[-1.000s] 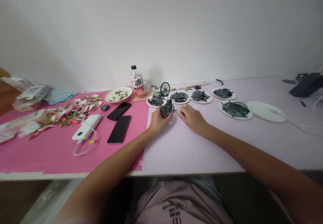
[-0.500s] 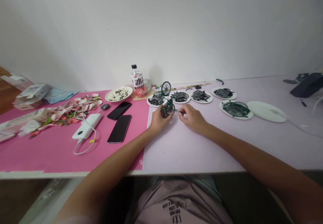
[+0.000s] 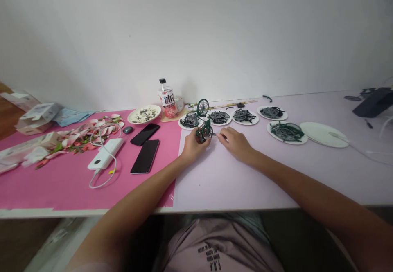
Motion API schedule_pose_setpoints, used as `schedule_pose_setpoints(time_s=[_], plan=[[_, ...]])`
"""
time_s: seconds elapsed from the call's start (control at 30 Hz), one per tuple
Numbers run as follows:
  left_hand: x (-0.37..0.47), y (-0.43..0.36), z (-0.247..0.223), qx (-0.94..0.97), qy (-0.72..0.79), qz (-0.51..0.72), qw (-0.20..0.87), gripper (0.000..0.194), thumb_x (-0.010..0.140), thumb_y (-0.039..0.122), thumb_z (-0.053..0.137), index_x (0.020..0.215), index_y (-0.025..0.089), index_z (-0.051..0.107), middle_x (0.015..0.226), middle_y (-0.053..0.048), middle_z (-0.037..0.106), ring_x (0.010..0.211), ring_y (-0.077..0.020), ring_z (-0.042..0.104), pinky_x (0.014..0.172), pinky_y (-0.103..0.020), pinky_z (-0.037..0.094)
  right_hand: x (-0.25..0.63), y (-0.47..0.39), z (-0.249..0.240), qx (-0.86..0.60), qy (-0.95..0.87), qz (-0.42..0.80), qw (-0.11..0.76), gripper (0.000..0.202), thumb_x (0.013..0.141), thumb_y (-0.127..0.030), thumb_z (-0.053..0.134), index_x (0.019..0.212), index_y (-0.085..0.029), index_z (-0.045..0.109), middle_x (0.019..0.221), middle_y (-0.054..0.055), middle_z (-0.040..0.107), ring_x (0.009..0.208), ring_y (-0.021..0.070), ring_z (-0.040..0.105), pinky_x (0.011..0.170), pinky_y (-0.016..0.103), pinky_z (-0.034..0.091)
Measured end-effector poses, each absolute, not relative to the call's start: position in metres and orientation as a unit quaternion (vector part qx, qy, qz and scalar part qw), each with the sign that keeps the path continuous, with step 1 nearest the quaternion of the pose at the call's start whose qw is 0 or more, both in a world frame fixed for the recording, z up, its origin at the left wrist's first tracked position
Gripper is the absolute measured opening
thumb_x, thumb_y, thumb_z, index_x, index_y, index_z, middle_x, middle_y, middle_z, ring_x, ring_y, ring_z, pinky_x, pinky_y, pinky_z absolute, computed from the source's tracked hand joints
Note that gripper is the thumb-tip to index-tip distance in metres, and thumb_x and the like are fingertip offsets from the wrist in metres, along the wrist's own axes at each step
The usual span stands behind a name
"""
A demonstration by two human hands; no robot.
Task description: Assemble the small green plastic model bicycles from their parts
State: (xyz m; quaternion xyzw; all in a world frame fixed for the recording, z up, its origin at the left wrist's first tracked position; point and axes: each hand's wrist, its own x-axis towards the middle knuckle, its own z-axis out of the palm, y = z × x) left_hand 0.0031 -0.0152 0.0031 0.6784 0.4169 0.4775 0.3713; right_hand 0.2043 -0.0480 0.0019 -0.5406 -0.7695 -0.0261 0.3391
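My left hand (image 3: 194, 146) is closed around the lower wheel end of a small dark green model bicycle (image 3: 203, 120). The bicycle stands on end, one spoked wheel up and the other beside my thumb. Just to the right, my right hand (image 3: 235, 142) pinches a thin screwdriver-like tool (image 3: 215, 134), its narrow shaft pointing left at the lower wheel. Most of the tool is hidden in my fingers, and I cannot tell whether its tip touches. Behind my hands are white plates of black parts (image 3: 217, 118), among them spoked wheels.
At right, a plate of green bicycle parts (image 3: 286, 133) lies beside a bare white plate (image 3: 325, 135). On the pink cover are two phones (image 3: 145, 156), a power bank (image 3: 106, 153) with a cable, and petals (image 3: 98, 133). A bottle (image 3: 168, 100) and bowl (image 3: 144, 114) stand behind.
My right hand has moved slightly left, closer to the bicycle, and its fingers cover more of the tool. My left hand holds the bicycle in nearly the same place.
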Motion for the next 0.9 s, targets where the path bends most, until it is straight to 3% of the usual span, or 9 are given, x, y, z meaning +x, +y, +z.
schedule_pose_setpoints(time_s=[0.17, 0.3, 0.53, 0.77, 0.9], plan=[[0.003, -0.016, 0.003, 0.685, 0.427, 0.474, 0.353, 0.036, 0.075, 0.03, 0.083, 0.104, 0.017, 0.066, 0.085, -0.005, 0.075, 0.069, -0.0157, 0.066, 0.062, -0.024, 0.052, 0.204, -0.052, 0.003, -0.519, -0.772, 0.03, 0.366, 0.009, 0.1, -0.033, 0.055, 0.101, -0.024, 0.055, 0.096, 0.004, 0.068, 0.078, 0.0194, 0.064, 0.069, 0.03, 0.045], [0.003, -0.013, 0.001, 0.682, 0.423, 0.478, 0.356, 0.036, 0.076, 0.031, 0.083, 0.104, 0.017, 0.065, 0.083, -0.004, 0.074, 0.067, -0.015, 0.066, 0.061, -0.024, 0.052, 0.204, -0.05, 0.0, -0.52, -0.77, 0.03, 0.368, 0.006, 0.098, -0.03, 0.055, 0.099, -0.024, 0.053, 0.098, 0.005, 0.068, 0.08, 0.0207, 0.066, 0.068, 0.031, 0.045], [0.003, -0.012, 0.0, 0.668, 0.41, 0.479, 0.394, 0.037, 0.075, 0.027, 0.085, 0.105, 0.017, 0.065, 0.094, -0.008, 0.078, 0.079, -0.0196, 0.074, 0.071, -0.027, 0.06, 0.206, -0.048, 0.003, -0.517, -0.778, 0.03, 0.356, 0.011, 0.101, -0.032, 0.052, 0.093, -0.024, 0.051, 0.094, 0.005, 0.066, 0.081, 0.0207, 0.064, 0.066, 0.03, 0.042], [0.003, -0.014, 0.003, 0.668, 0.406, 0.478, 0.401, 0.039, 0.075, 0.025, 0.086, 0.107, 0.017, 0.064, 0.099, -0.007, 0.079, 0.088, -0.0212, 0.077, 0.074, -0.027, 0.062, 0.206, -0.049, 0.009, -0.553, -0.775, 0.011, 0.306, 0.025, 0.105, -0.035, 0.049, 0.083, -0.023, 0.048, 0.076, 0.001, 0.057, 0.064, 0.0171, 0.05, 0.061, 0.029, 0.031], [0.003, -0.014, 0.001, 0.664, 0.4, 0.483, 0.407, 0.037, 0.076, 0.024, 0.086, 0.105, 0.017, 0.063, 0.1, -0.008, 0.079, 0.087, -0.0214, 0.077, 0.076, -0.029, 0.062, 0.204, -0.051, 0.01, -0.562, -0.766, 0.017, 0.311, 0.025, 0.105, -0.038, 0.048, 0.085, -0.023, 0.051, 0.076, 0.002, 0.06, 0.064, 0.0177, 0.051, 0.062, 0.029, 0.031]])
